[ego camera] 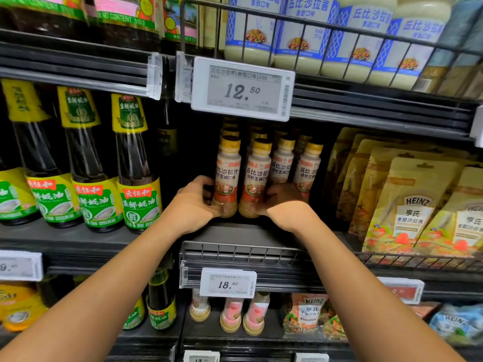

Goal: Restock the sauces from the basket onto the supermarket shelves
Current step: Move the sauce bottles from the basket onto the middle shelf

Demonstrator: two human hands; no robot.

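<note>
Two bare forearms are extended over the wire front rail and its 18.90 price tag [228, 282] to the middle shelf [235, 232]. The left hand [194, 205] is wrapped round the lower body of the leftmost dressing bottle [226, 176], with the thumb at the near side and the fingers curled behind it. The right hand [286, 207] is curled against the base of the second dressing bottle [257, 176]; how firmly that bottle is held cannot be told. Both bottles are stood upright, touching each other, at the front of the shelf. Two more front bottles are seen to their right, and further yellow-capped rows are lined up behind in shadow. Oyster sauce bottles [137, 178] are ranged to the left, Heinz pouches [410, 205] to the right. Above, a 12.50 price tag [243, 88] is hung under jars of salad dressing [300, 35].
</note>
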